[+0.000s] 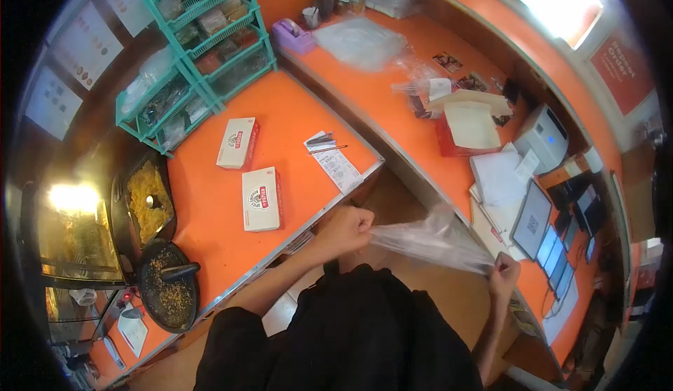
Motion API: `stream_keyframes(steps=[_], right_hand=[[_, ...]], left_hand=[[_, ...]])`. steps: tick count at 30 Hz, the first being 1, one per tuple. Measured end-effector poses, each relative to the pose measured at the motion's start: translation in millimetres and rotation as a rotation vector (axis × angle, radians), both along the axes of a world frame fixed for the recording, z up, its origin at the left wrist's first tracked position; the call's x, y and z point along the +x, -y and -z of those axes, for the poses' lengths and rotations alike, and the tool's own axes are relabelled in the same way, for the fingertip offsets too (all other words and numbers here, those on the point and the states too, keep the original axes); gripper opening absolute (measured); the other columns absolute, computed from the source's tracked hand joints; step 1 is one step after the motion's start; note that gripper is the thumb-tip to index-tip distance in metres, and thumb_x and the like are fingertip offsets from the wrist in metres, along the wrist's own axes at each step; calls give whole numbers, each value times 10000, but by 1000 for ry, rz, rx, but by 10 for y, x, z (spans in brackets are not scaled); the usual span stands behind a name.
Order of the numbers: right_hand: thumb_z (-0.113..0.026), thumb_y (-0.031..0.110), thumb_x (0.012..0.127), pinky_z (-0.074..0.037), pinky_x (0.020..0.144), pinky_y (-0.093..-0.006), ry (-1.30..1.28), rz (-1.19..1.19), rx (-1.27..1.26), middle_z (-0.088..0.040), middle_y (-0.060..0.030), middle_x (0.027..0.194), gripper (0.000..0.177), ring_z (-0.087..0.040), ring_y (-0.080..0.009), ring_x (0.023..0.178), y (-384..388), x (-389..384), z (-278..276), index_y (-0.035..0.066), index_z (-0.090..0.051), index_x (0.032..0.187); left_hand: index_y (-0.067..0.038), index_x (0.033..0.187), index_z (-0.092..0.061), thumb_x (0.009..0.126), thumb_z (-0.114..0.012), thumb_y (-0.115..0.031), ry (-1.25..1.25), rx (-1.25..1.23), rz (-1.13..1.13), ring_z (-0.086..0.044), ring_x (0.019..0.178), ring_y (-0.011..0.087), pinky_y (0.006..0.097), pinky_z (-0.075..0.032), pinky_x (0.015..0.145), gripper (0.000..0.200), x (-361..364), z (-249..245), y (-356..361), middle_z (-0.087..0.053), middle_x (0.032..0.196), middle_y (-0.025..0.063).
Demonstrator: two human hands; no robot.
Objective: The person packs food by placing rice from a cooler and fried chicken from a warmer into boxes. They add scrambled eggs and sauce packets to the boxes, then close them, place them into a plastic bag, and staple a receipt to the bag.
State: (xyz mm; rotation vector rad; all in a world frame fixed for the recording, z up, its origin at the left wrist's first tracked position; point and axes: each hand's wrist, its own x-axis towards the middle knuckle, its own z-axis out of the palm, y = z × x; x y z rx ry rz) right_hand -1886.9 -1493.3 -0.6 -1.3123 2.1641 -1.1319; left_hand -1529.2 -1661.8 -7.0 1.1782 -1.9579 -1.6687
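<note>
Bag, clear thin plastic, stretched mid-air between both hands, just beside counter. Left hand fisted on one end; right hand pinching other. Likely light, limp, slippery, tear-prone; best gripped at edges.

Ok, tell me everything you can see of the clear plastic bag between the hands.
The plastic bag is thin, clear, crinkled film, stretched taut in the air between the two orange counters. The left hand pinches one end, the right hand the other. Nothing shows inside it, and nothing else touches it.
</note>
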Motion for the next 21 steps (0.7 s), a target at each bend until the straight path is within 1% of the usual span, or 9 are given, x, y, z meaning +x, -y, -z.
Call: stream_keyframes(steps=[3,5,6,9,10,12,14,17,21], right_hand=[[-570,-44,769,-427,596,-271,-139,198,-152,-485,-29,632,143,-491,-113,623,227,153,-113,9,-465,686],[-580,-27,777,-459,655,-282,19,221,-302,-531,-52,696,61,-542,-133,684,416,484,-58,2,-532,800],[-586,-15,782,-470,684,-290,-88,111,-201,-545,-62,711,61,-563,-144,716,479,648,-68,-3,-557,835],[-597,20,802,-485,729,-315,-388,-58,47,-566,-77,718,53,-600,-171,764,525,846,173,-16,-596,841],[-604,34,811,-484,723,-324,-226,65,-52,-569,-79,716,53,-601,-177,759,453,721,712,-17,-593,819],[-620,69,837,-478,706,-342,-65,202,-67,-564,-77,703,117,-595,-186,741,382,405,837,-19,-579,770],[-632,118,874,-467,686,-353,-90,260,56,-545,-70,686,199,-577,-189,715,338,214,397,-18,-560,747],[-636,213,923,-450,665,-352,-134,388,57,-513,-65,683,258,-540,-186,681,461,424,151,-1,-542,815],[-624,304,949,-448,675,-341,182,370,-248,-531,-96,732,279,-553,-204,694,618,674,84,46,-524,978]], left_hand=[[-14,823,-579,850,-600,-38,-75,-570,-295,-675,856,219,392,-518,706,42,-258,176,-123,-622,726,83],[-18,805,-556,821,-599,-12,-172,-309,-233,-649,884,254,426,-491,769,46,-355,129,-196,-581,706,95],[-19,795,-544,807,-599,0,-217,-177,-200,-636,897,271,443,-477,800,59,-409,110,-245,-560,696,101],[-31,750,-501,764,-607,32,-397,-206,-239,-587,764,219,390,-463,702,124,-699,217,-608,-509,653,94],[-33,739,-490,754,-610,38,-360,-231,-270,-569,729,199,371,-456,673,141,-627,259,-621,-497,643,91],[-33,731,-478,747,-619,41,-8,-346,-385,-528,687,150,332,-433,625,160,95,407,-261,-487,634,87],[-31,788,-450,713,-572,34,-7,-704,-435,-517,527,330,389,-389,505,158,241,370,-486,-462,578,108],[-32,805,-473,763,-654,19,86,-348,-494,-570,752,225,326,-452,654,193,253,672,-540,-512,765,106],[-64,1110,-501,779,-688,-46,145,-579,-364,-562,994,348,395,-473,836,380,144,789,-670,-499,1125,184]])
